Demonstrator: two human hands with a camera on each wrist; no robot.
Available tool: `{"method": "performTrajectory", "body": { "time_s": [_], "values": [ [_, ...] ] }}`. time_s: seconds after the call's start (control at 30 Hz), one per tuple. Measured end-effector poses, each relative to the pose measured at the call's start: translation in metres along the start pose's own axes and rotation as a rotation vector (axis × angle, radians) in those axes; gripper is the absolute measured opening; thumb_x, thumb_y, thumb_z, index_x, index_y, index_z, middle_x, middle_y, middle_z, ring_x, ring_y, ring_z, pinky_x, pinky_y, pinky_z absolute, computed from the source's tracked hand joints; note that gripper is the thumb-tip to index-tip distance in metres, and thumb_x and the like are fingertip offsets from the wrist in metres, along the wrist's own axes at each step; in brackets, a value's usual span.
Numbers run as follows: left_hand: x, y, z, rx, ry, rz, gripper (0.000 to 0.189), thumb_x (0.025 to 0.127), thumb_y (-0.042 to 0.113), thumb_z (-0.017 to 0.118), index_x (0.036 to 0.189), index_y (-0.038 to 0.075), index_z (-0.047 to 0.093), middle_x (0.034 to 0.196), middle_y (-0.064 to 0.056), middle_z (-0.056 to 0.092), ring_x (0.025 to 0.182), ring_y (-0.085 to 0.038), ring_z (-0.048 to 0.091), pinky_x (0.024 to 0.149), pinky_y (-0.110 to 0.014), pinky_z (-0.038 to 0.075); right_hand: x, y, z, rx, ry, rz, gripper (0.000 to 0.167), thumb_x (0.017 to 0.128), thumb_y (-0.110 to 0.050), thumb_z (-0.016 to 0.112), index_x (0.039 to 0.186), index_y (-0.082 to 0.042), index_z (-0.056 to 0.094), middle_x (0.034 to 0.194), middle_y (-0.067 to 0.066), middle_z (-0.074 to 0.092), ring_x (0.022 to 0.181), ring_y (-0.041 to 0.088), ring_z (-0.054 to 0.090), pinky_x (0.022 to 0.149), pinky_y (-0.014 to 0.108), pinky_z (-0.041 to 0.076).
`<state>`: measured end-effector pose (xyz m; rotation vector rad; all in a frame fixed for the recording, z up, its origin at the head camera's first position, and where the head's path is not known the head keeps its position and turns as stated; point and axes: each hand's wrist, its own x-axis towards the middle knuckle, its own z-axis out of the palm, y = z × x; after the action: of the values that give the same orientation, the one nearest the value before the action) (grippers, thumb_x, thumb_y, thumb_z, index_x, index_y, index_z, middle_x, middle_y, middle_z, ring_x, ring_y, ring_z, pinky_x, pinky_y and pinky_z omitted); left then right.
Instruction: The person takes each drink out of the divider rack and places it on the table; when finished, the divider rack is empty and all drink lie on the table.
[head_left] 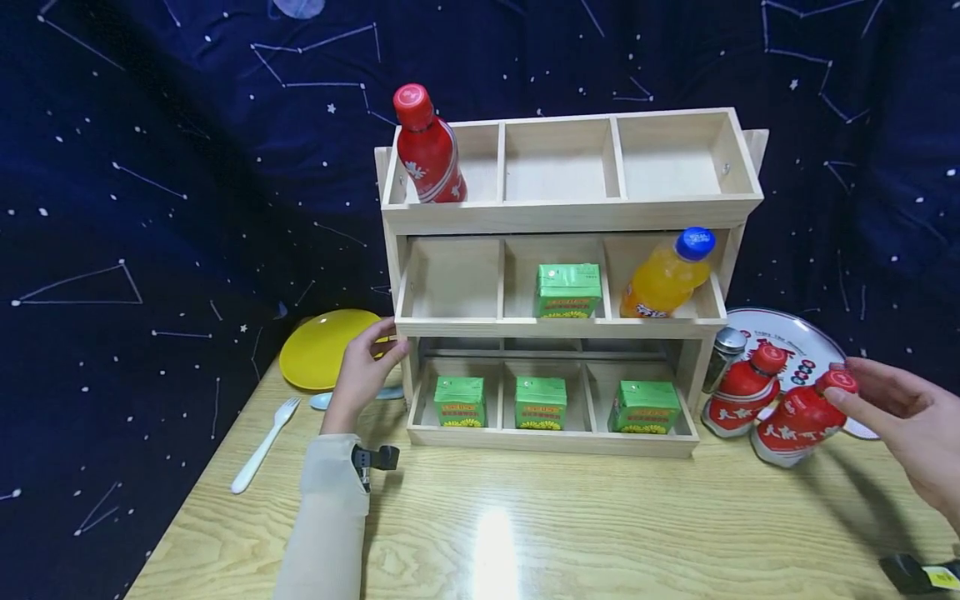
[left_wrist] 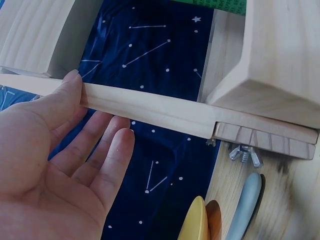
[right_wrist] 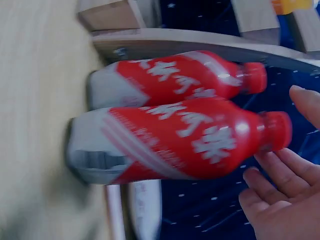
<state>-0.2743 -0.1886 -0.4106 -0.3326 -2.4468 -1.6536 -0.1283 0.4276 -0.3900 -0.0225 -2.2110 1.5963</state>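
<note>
My left hand (head_left: pixel 360 371) is at the left side of a three-tier wooden rack (head_left: pixel 570 218). In the left wrist view, its thumb and index finger pinch the rack's side rail (left_wrist: pixel 150 107) while the other fingers spread loosely. Right of the rack, two red bottles stand side by side on the table. My right hand (head_left: pixel 911 421) reaches to the cap of the nearer bottle (head_left: pixel 797 421). In the right wrist view, fingertips meet one side of that red cap (right_wrist: pixel 277 131), and the thumb stands apart from it. The other red bottle (right_wrist: pixel 170 77) is closer to the rack.
The rack holds a red bottle (head_left: pixel 431 158), an orange drink bottle (head_left: pixel 663 279) and several green cartons (head_left: pixel 567 292). A printed plate (head_left: pixel 787 325) and a shaker (head_left: pixel 723 358) stand at right. Left are a yellow plate (head_left: pixel 322 350), a fork (head_left: pixel 262 450) and a blue utensil (head_left: pixel 321 401).
</note>
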Motion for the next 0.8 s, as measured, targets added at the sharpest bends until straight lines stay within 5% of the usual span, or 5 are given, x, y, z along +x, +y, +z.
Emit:
{"method": "performTrajectory", "body": {
  "time_s": [0.13,0.2,0.53,0.8],
  "values": [
    [-0.001,-0.001,0.000,0.010,0.008,0.007,0.048,0.096,0.023,0.067,0.141,0.013,0.054,0.135,-0.012,0.057,0.117,-0.034,0.059,0.097,-0.046,0.051,0.000,-0.015,0.002,-0.027,0.042,-0.126,0.055,0.089,0.016,0.062,0.135,-0.014,0.059,0.118,-0.024,0.063,0.110,-0.011,0.054,0.099,0.004,0.034],
    [-0.001,-0.002,0.000,0.017,0.012,0.016,0.048,0.095,0.024,0.068,0.141,0.014,0.054,0.135,-0.011,0.057,0.117,-0.033,0.059,0.096,-0.045,0.052,0.000,-0.025,0.005,-0.092,0.060,-0.153,0.059,0.089,0.016,0.062,0.138,-0.016,0.057,0.124,-0.023,0.061,0.115,-0.011,0.051,0.103,0.005,0.029],
    [-0.002,-0.004,0.001,0.019,0.018,0.016,0.049,0.095,0.024,0.068,0.141,0.014,0.054,0.134,-0.011,0.058,0.117,-0.032,0.059,0.095,-0.045,0.053,-0.001,-0.094,0.036,-0.196,0.050,-0.275,0.057,0.091,0.015,0.059,0.144,-0.005,0.049,0.136,-0.015,0.056,0.129,0.001,0.047,0.103,0.008,0.033],
    [-0.001,-0.004,0.000,0.014,0.014,0.017,0.049,0.095,0.022,0.068,0.141,0.012,0.054,0.135,-0.012,0.057,0.118,-0.033,0.058,0.095,-0.046,0.052,0.004,-0.156,0.071,-0.216,-0.014,-0.323,0.058,0.093,0.009,0.061,0.146,-0.010,0.047,0.145,-0.002,0.051,0.134,0.010,0.045,0.104,0.010,0.034]
  ]
}}
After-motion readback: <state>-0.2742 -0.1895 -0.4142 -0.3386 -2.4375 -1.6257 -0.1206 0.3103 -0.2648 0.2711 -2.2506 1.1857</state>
